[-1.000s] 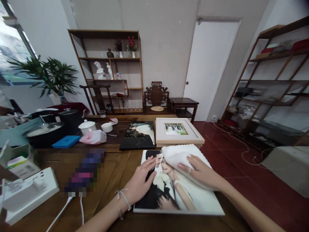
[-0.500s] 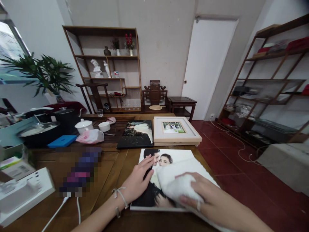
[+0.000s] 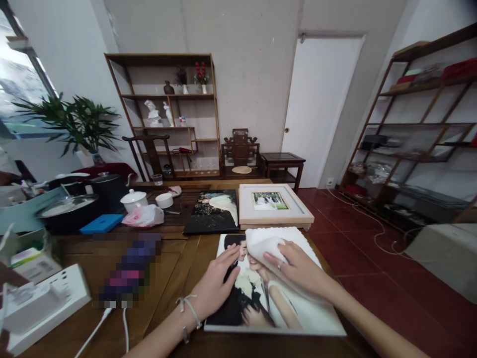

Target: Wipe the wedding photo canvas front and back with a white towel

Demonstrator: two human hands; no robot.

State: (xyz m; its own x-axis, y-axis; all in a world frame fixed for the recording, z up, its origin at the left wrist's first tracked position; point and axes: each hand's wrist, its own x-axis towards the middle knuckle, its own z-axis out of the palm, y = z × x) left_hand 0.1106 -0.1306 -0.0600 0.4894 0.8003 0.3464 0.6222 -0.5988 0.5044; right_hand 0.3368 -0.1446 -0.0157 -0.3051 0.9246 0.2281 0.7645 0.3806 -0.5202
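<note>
A large photo panel (image 3: 257,298) with a portrait of two people lies flat on the wooden table in front of me. My left hand (image 3: 218,278) rests on its left part, fingers stretched out on the dark-suited figure. My right hand (image 3: 294,263) grips a bunched white cloth (image 3: 263,243) and presses it on the upper right of the panel, covering part of the portrait. Behind the panel lie a dark photo panel (image 3: 212,211) and a light wooden picture frame (image 3: 246,219) with a small photo in it.
On the table's left are a power strip (image 3: 48,303), a blurred-out phone-like object (image 3: 128,271) with white cables, a blue box (image 3: 101,223), a plastic bag (image 3: 143,216), a lidded white bowl (image 3: 133,201) and a pan (image 3: 69,209). The table's right edge drops to the red floor (image 3: 357,248).
My right hand has moved the cloth away from me, from the panel's lower middle to its upper right, uncovering the lower portrait. My left hand stays on the panel. The view has shifted slightly.
</note>
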